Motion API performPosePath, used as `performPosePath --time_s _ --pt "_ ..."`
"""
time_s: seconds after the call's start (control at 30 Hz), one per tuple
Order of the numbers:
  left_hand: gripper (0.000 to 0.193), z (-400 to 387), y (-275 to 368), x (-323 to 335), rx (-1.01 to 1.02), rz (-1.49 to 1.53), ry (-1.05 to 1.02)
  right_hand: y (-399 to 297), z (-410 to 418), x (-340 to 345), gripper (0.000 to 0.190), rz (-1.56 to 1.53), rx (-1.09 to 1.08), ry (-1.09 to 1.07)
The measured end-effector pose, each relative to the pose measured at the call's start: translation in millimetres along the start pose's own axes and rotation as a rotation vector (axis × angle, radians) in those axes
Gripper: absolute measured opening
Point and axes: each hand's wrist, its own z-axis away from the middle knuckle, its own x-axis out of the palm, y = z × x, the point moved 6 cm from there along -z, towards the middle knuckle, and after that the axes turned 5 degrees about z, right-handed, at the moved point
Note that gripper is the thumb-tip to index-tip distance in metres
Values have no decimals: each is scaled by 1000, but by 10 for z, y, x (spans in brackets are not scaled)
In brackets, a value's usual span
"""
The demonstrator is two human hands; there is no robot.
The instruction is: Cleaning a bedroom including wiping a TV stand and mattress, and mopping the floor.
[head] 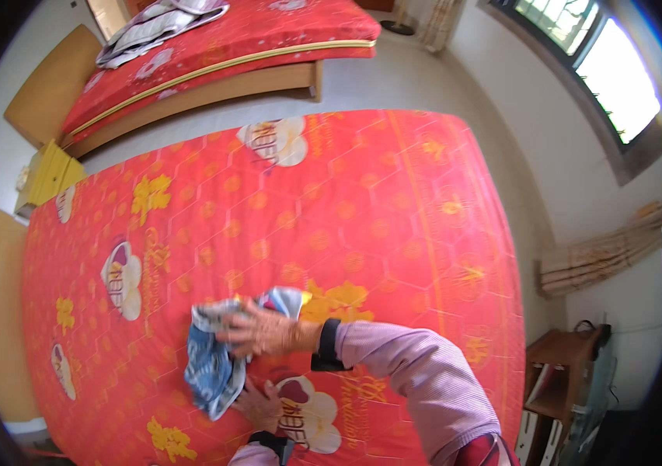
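Note:
A blue printed cloth with light edging (210, 364) lies bunched on the red patterned mattress (331, 215). My right hand (264, 329) rests across the cloth's upper part with its fingers spread, slightly blurred. Just below it, my left hand (260, 405) is on the mattress at the cloth's lower right edge. Some of the left fingertips meet the cloth, and whether they pinch it is not clear. Dark bands circle both wrists, over striped sleeves. A multicoloured corner of the cloth sticks out beyond my right hand.
A second bed (238, 52) with a red mattress stands across a strip of floor, a crumpled quilted cover (156, 32) on it. A yellow nightstand (51, 175) sits between the wooden headboards. At right are a wooden cabinet (561, 355), a curtain (599, 250) and a window (616, 76).

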Motion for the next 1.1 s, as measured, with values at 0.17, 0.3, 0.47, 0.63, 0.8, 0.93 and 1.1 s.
performPosePath --time_s 0.17,0.3,0.47,0.63,0.8,0.93,1.1 --pt "64 -34 73 -65 97 71 76 1643 93 -299 23 501 496 87" --pt "64 21 281 50 114 123 48 3154 2018 -824 44 1030 924 -35" --pt "64 -78 -58 -169 69 50 63 2226 3771 -1774 39 434 1405 -116" --pt "64 -64 84 9 96 264 33 343 5946 -2052 33 -278 1773 957" --pt "65 14 -209 -131 82 283 127 -427 4752 -1578 34 32 1763 358" --pt "66 9 -37 -107 101 327 135 -724 4050 -1079 34 127 1516 -15" --pt "68 30 -170 -259 111 395 223 -780 3691 -813 36 182 1424 -101"
